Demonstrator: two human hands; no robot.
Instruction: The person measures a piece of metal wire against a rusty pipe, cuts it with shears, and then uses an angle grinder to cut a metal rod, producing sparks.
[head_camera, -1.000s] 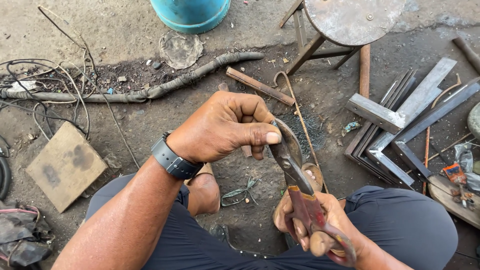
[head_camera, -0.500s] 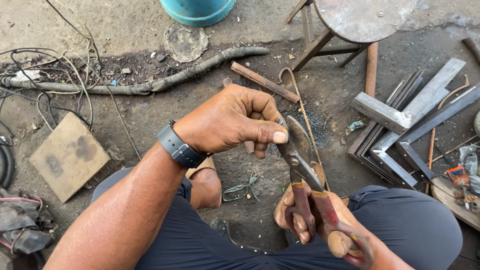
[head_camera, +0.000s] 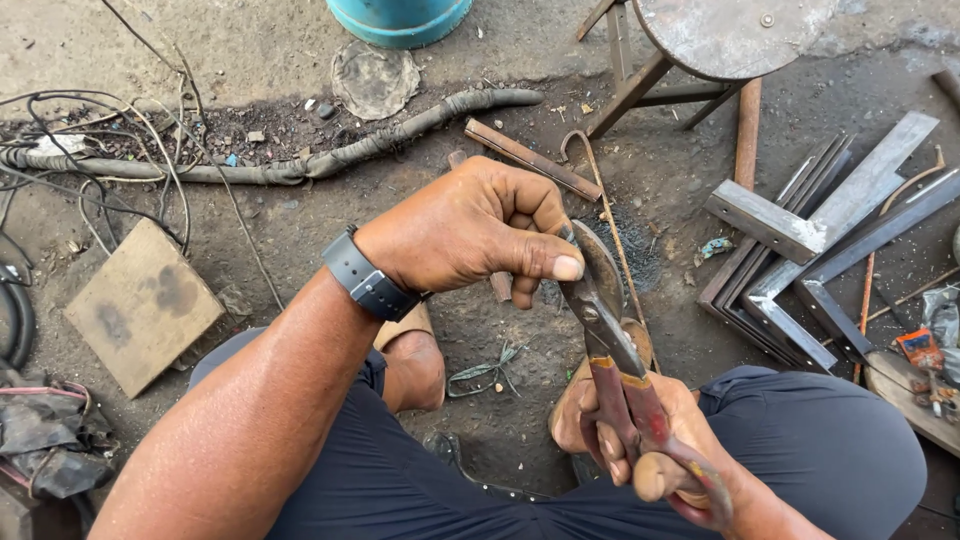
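Since the earlier frame my snips (head_camera: 612, 335) have barely shifted. Right hand (head_camera: 640, 440) is wrapped around their red handles; left hand (head_camera: 470, 230) is curled tight, pinching something small just above the blades, too hidden to name. How far the cut has gone, I cannot tell.

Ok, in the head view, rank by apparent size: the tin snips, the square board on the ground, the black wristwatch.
1. tin snips, though nearness to the camera inflates them
2. square board, looks close in size to the snips, so that order is unsure
3. black wristwatch, clearly smallest
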